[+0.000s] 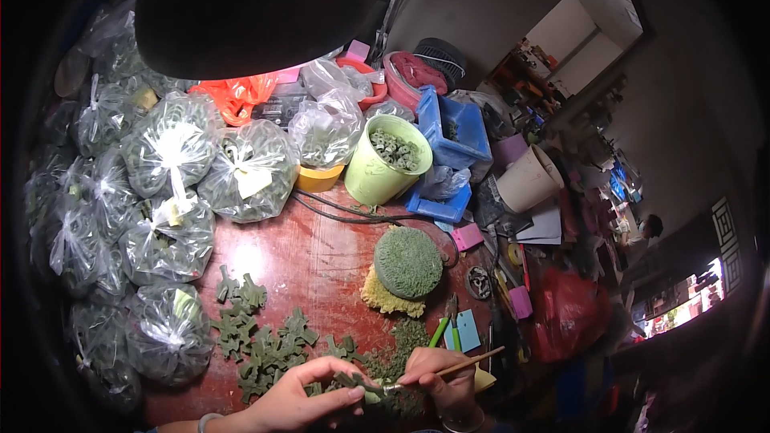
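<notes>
At the near edge of the table, my left hand [297,402] pinches a small dark green piece [354,380] between thumb and fingers. Closed round a thin brush [473,360] with a tapered wooden handle is my right hand [446,385]. The brush's metal-collared end meets the green piece or lies just beside it; its tip is hard to make out. Left of my hands spreads a loose pile of similar dark green, branching pieces [269,350]. Green crumbs [405,345] lie just beyond my right hand. Farther off, a round green textured pad [408,262] rests on a yellow sponge-like piece [383,298].
Tied clear plastic bags [172,228] crowd the left side. A pale green bucket [365,172] of small pieces stands at the back, beside blue baskets [457,132]. Green-handled tools [455,335], a blue card [467,333] and a red bag [568,313] lie right. A dark lamp-like shape [257,16] hangs above.
</notes>
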The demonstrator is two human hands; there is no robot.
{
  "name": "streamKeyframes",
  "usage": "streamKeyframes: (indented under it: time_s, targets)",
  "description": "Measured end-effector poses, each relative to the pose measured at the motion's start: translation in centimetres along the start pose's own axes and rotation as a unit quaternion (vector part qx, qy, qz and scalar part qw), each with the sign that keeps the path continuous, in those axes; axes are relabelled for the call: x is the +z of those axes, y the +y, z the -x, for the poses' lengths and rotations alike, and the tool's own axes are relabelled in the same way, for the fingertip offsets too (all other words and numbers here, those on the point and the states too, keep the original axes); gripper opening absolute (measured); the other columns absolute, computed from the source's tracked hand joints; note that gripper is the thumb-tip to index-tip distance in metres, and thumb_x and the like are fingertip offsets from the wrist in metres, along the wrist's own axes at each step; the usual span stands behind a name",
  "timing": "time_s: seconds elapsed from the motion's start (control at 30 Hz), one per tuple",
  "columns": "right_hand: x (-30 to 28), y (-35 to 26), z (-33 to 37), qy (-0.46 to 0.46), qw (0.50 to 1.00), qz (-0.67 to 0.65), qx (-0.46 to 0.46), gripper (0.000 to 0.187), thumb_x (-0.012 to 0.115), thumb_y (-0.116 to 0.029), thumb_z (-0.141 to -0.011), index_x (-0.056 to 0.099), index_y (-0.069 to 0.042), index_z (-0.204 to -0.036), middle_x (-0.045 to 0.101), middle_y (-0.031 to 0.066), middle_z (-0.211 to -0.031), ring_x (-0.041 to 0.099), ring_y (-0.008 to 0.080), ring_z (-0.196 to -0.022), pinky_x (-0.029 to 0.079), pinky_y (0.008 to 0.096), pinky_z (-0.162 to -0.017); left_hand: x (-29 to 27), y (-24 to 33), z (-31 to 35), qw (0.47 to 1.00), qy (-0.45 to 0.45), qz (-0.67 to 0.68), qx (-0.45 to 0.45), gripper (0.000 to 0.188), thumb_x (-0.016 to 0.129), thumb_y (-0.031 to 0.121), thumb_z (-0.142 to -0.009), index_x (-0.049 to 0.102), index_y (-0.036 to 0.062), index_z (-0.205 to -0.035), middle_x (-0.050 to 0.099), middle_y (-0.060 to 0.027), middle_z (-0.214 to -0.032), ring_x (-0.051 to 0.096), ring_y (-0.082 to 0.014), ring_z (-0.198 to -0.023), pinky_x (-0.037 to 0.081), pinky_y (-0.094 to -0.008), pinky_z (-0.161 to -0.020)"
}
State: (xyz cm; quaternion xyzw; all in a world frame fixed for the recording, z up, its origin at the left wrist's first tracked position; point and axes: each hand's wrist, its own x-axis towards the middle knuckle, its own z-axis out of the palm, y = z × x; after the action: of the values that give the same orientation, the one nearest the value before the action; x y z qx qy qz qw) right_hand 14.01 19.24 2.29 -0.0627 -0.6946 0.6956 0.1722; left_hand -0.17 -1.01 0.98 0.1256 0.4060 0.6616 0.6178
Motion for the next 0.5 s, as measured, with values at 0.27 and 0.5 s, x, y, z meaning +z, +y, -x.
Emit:
streamKeyframes:
  time_s: [0.27, 0.5]
  targets:
    - [-0.45, 0.49, -0.47, -0.001, 0.999, -0.047, 0.026, 0.025, 0.068, -0.019, -0.092, 0.071, 0.006, -0.089, 0.067, 0.0115, -0.077, 0.059, 0.0197, -0.070, 0.045, 0.0311, -0.063, -0.41, 0.29, -0.03, 0.999, -0.006, 0.035, -0.024, 0.017, 0.060, 0.004, -0.095, 0.055, 0.0048, -0.112, 0.064, -0.0144, -0.118, 0.065, -0.0150, -0.089, 0.050, -0.0231, -0.062]
    - [-0.34, -0.31, -0.49, -0.010, 0.997, -0.064, 0.036, 0.025, 0.067, -0.018, -0.092, 0.071, 0.006, -0.086, 0.066, 0.0111, -0.074, 0.058, 0.0191, -0.067, 0.044, 0.0308, -0.062, -0.21, 0.47, 0.35, 0.999, -0.021, 0.044, -0.011, 0.018, 0.060, 0.002, -0.094, 0.056, 0.0036, -0.111, 0.065, -0.0156, -0.113, 0.065, -0.0171, -0.087, 0.049, -0.0238, -0.062]
